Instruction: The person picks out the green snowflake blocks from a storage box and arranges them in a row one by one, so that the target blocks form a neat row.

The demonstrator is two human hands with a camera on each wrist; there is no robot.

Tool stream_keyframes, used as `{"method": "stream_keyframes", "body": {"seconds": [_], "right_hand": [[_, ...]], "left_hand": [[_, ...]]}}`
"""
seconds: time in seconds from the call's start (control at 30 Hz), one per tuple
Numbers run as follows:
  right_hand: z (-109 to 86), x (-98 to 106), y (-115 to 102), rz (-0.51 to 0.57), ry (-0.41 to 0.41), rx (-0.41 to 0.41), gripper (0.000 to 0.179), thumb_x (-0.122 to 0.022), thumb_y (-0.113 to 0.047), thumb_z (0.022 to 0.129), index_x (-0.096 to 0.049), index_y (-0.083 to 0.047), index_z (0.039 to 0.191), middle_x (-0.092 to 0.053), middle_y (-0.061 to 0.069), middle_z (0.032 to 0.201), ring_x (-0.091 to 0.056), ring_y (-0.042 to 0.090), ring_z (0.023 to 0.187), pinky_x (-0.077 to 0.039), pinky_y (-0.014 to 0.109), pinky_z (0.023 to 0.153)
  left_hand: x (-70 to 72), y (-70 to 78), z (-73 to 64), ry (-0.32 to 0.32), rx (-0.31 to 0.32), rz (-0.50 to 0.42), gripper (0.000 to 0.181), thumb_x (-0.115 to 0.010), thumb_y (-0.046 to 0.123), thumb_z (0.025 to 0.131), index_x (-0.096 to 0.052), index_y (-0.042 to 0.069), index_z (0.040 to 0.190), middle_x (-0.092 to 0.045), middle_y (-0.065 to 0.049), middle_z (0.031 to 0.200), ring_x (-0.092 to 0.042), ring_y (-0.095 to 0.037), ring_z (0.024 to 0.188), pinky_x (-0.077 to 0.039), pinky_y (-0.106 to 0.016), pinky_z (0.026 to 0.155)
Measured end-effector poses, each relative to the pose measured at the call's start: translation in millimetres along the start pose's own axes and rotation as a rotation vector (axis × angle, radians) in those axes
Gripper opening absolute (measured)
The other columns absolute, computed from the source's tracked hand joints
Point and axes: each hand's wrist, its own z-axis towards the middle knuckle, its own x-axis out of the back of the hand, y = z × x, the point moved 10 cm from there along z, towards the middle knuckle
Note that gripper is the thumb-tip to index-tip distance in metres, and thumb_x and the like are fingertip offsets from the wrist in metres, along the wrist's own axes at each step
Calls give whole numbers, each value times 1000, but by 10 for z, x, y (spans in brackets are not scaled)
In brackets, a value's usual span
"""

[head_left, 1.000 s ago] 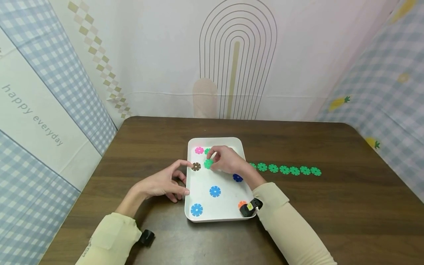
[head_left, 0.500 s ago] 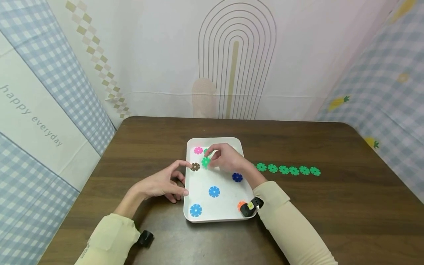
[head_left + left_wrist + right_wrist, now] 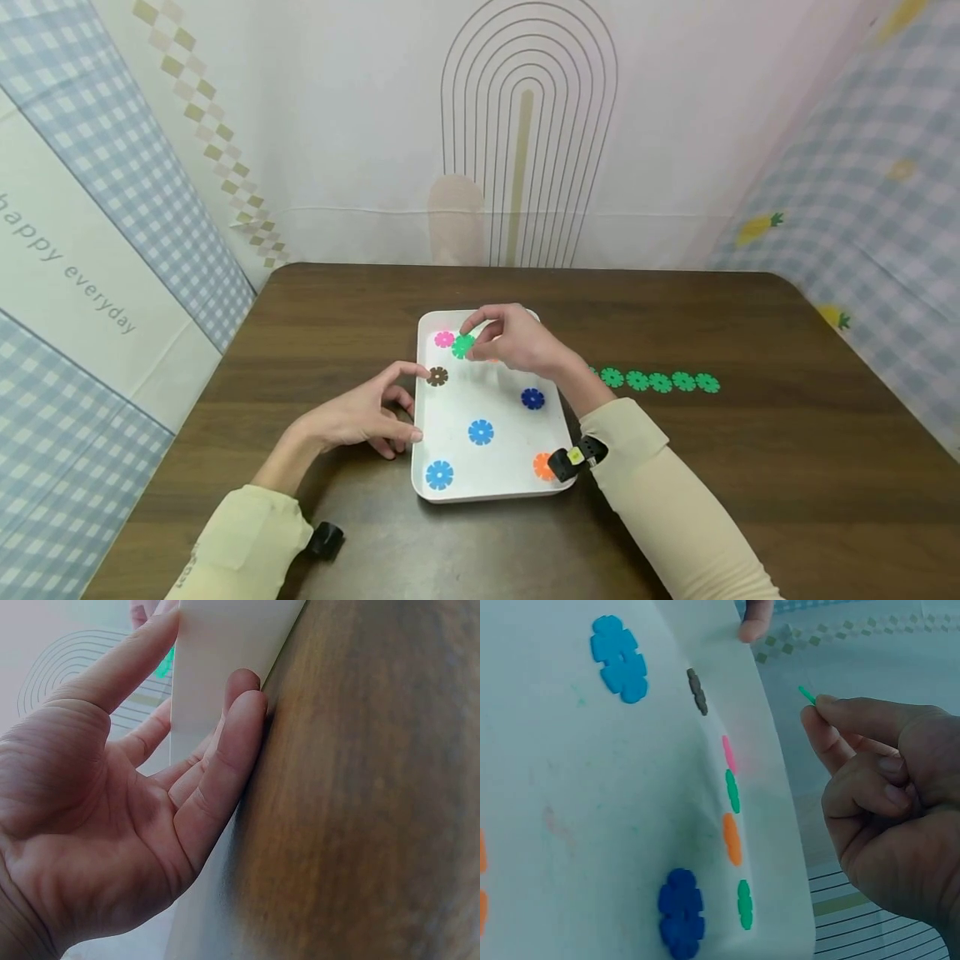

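Observation:
My right hand [image 3: 517,337] pinches a green snowflake disc [image 3: 462,347] between thumb and finger, over the far part of a white tray [image 3: 501,483]. In the right wrist view the pinched disc [image 3: 807,694] appears edge-on, clear of the tray. My left hand [image 3: 367,412] touches the tray's left side, its thumb and index finger apart at the rim; other fingers bend against the outer wall [image 3: 202,675]. On the tray lie a pink disc [image 3: 444,339], a brown disc [image 3: 437,376], a dark blue disc [image 3: 532,399], light blue discs [image 3: 481,432] and orange discs [image 3: 543,467].
Right of the tray, a row of several green discs [image 3: 660,382] lies on the dark wooden table [image 3: 360,325], its near end hidden by my right arm. Two more green discs [image 3: 745,904] lie along the tray's far side. Patterned cloth [image 3: 337,125] hangs behind.
My right hand has raised the pinched green disc and moved it away, toward the tray's far end. The left hand has stayed at the tray's side.

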Motion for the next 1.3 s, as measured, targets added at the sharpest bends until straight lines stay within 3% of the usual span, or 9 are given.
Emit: {"method": "stream_keyframes", "body": {"seconds": [0.2, 0.4, 0.6, 0.83, 0.93, 1.13, 1.3], "right_hand": [[-90, 111, -121, 8, 11, 10, 26, -82, -12, 92, -74, -17, 116, -73, 7, 93, -59, 36, 82, -38, 29, 58], [-172, 235, -116, 13, 35, -9, 26, -80, -14, 93, -74, -17, 118, -73, 8, 95, -59, 32, 78, -40, 27, 55], [-291, 377, 67, 8, 75, -38, 27, -80, -16, 94, -73, -18, 121, -73, 9, 98, -60, 40, 80, -44, 28, 57], [-452, 567, 349, -4, 119, -70, 30, -79, -17, 96, -71, -16, 125, -72, 10, 102, -65, 33, 94, -54, 31, 72], [-523, 650, 458, 14, 144, -93, 32, -79, -17, 95, -71, -17, 126, -72, 10, 103, -65, 34, 91, -53, 30, 68], [-689, 793, 649, 46, 172, -124, 34, -79, -19, 96, -69, -15, 128, -73, 11, 104, -55, 26, 68, -45, 27, 54], [-849, 930, 810, 77, 199, -148, 33, -79, -21, 97, -68, -16, 128, -74, 12, 104, -49, 19, 60, -42, 26, 51]], "left_hand": [[1, 3, -4, 3, -1, 9, 83, -83, 17, 93, -29, 17, 156, -56, -19, 116, -71, -27, 79, -64, -43, 70], [14, -14, -29, 7, -9, 10, 84, -83, 18, 93, -28, 17, 157, -54, -19, 117, -72, -28, 81, -64, -43, 70], [6, -16, -38, 12, -9, 3, 87, -85, 17, 91, -28, 16, 157, -54, -19, 116, -72, -28, 81, -64, -42, 68], [-6, -20, -28, 10, -8, 7, 86, -85, 17, 91, -29, 16, 156, -55, -19, 117, -72, -27, 81, -64, -42, 68], [-9, -20, -25, 9, -8, 7, 86, -85, 17, 91, -28, 16, 157, -55, -19, 117, -71, -27, 81, -64, -42, 68], [-11, -11, -15, 9, -9, 4, 87, -85, 17, 91, -28, 16, 157, -54, -19, 118, -71, -27, 82, -64, -43, 69], [-20, 1, -2, 7, -10, 4, 87, -85, 17, 91, -28, 17, 157, -54, -19, 118, -72, -27, 82, -64, -43, 69]]}}
